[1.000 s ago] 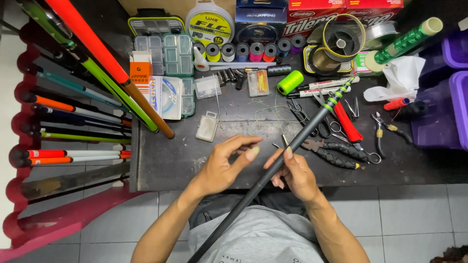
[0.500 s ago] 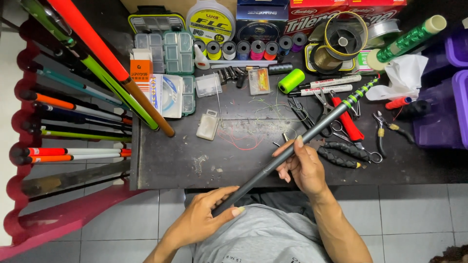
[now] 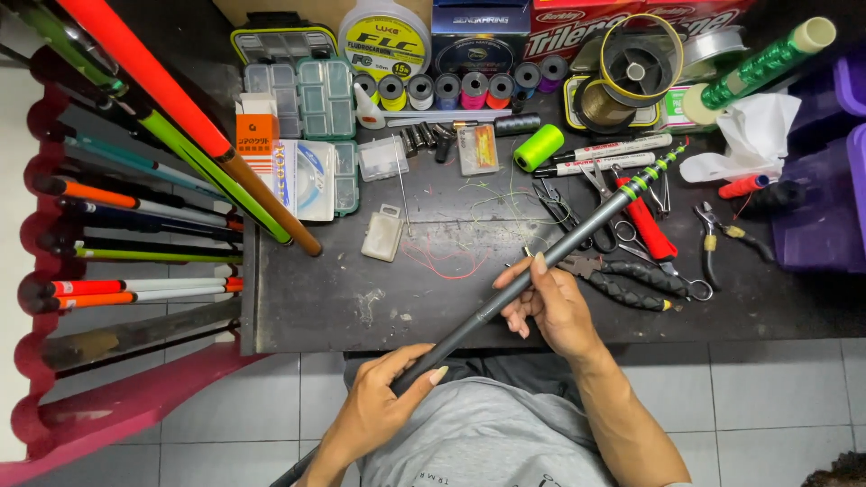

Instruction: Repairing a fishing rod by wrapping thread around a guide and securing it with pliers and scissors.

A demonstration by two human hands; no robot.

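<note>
A long dark grey fishing rod (image 3: 577, 236) with a green-banded tip lies diagonally across the black worktable (image 3: 307, 302). My left hand (image 3: 383, 401) grips its lower part in front of my grey shirt, below the table's edge. My right hand (image 3: 548, 302) holds the rod's middle over the table's front, fingers curled around it. The rod's tip reaches to the upper right, over pliers and markers. Its butt end runs off toward the bottom left, past my left wrist.
Pliers (image 3: 631, 280), scissors (image 3: 559, 203), two white markers (image 3: 613, 149), a green thread spool (image 3: 538, 146), line spools (image 3: 451, 90), small clear tackle boxes (image 3: 302, 99) and purple bins (image 3: 825, 207) crowd the table. A red rack (image 3: 54, 198) on the left holds several rods. Grey tile floor lies below.
My left hand has slid down the rod from beside the right hand to below the table edge. The rod has shifted slightly toward the upper right.
</note>
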